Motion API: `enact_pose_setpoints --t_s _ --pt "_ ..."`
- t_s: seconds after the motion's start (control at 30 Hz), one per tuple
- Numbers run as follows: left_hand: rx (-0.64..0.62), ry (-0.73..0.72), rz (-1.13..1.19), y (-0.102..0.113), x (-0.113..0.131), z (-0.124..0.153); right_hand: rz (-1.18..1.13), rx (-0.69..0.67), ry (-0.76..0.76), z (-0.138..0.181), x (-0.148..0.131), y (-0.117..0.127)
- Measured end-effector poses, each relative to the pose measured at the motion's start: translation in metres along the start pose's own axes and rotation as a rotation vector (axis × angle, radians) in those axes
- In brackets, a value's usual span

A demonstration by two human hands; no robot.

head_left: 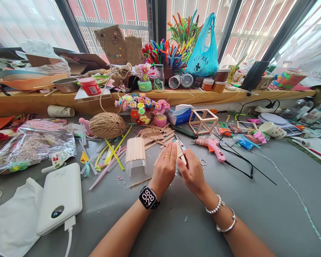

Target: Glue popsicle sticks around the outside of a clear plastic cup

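Observation:
Between my two hands is a small panel of pale wooden craft sticks (179, 150), partly covered by fingers. My left hand (165, 162), with a ring and a smartwatch, presses its straight, joined fingers against the panel's left side. My right hand (194, 171) grips the right side, thumb in front and fingers behind. Left of them, a row of craft sticks (135, 149) rests on a clear plastic piece (137, 169). Scissors (181, 142) lie just behind my hands, partly hidden. Loose and corrugated sticks (152, 135) are heaped beyond.
A pink glue gun (212, 148) with a black cord lies to the right, near a stick-built cube frame (203, 121). A twine ball (107, 125) and yellow strips (114, 154) are on the left. A white power bank (61, 196) sits nearer. Craft supplies crowd the ledge (149, 97).

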State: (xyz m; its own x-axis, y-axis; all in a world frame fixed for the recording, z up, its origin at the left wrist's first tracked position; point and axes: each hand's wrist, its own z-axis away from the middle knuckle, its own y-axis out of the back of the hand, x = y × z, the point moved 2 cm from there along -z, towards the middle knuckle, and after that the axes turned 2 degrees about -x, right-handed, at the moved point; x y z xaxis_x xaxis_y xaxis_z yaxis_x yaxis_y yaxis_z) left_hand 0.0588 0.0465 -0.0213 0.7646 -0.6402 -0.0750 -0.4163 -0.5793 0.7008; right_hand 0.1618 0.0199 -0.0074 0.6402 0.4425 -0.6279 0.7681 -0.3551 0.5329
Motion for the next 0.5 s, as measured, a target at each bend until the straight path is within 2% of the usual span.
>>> enact_pose_setpoints --t_s 0.23,0.5 --pt "0.018 -0.060 0.004 0.002 0.007 -0.001 0.048 0.179 -0.043 -0.001 0.005 0.001" --pt "0.002 -0.019 0.004 -0.006 0.017 0.001 0.155 0.192 -0.077 -0.006 0.017 -0.003"
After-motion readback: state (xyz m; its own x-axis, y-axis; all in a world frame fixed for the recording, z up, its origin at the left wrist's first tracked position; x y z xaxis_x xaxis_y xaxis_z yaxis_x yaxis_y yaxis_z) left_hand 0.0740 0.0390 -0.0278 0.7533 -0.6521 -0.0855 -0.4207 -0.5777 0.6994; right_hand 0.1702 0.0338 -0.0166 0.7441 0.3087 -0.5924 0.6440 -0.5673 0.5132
